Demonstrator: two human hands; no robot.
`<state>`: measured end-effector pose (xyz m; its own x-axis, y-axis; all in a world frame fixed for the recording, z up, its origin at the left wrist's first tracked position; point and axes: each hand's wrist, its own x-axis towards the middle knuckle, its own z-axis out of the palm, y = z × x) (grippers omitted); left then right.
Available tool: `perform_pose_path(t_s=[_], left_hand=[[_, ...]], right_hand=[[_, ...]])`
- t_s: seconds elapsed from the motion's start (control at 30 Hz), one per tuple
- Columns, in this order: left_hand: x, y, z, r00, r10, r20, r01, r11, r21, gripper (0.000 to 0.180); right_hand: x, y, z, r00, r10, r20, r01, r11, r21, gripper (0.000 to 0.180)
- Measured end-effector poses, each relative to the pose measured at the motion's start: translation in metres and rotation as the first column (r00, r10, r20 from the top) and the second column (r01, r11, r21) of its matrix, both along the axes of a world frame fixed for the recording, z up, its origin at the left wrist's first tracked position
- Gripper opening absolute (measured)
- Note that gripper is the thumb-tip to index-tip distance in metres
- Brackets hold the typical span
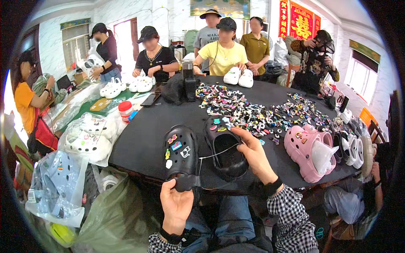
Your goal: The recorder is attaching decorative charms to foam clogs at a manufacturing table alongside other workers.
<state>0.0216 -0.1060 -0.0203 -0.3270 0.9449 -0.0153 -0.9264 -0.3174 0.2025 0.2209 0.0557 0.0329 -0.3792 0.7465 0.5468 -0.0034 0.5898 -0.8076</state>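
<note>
The left hand (176, 206) grips the left clog (185, 137), black and dotted with charms, by its heel strap, at the worktop's (147, 130) near edge. The right hand (258, 157) is curved at the side of the right clog (223, 142), its fingertips by the toe; whether it grips, I cannot tell. A thin pale cord (217, 154) runs between the clogs. Beyond them spreads a charm pile (253, 111); pink clogs (300, 145) stand to the right.
</note>
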Motion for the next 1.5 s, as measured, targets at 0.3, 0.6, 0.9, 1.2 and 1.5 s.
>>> perform_pose_path(t_s=[0.3, 0.6, 0.9, 1.2, 1.5], left_hand=[[-0.001, -0.001, -0.006, 0.999, 0.003, 0.053, -0.005, 0.999, 0.043, 0.022], [0.0, 0.004, 0.006, 0.992, 0.05, 0.118, -0.045, 0.998, -0.042, 0.039], [-0.022, 0.005, -0.009, 0.995, 0.056, -0.078, -0.051, 0.996, 0.076, 0.032], [-0.022, 0.013, -0.01, 0.996, -0.007, -0.086, 0.015, 0.996, 0.093, 0.028], [-0.017, 0.007, -0.018, 0.991, -0.007, -0.135, 0.005, 1.0, -0.022, 0.041]], right_hand=[[0.034, -0.015, 0.035, 0.954, 0.168, 0.25, -0.165, 0.986, -0.032, 0.054], [0.072, 0.023, 0.079, 0.994, -0.105, -0.018, 0.104, 0.994, -0.009, 0.032], [0.083, 0.085, 0.079, 0.953, -0.286, 0.098, 0.28, 0.958, 0.067, 0.024], [0.123, 0.168, 0.028, 0.774, -0.39, 0.5, 0.448, 0.894, 0.003, 0.023], [0.142, 0.206, -0.007, 0.429, -0.44, 0.789, 0.419, 0.871, 0.259, 0.018]])
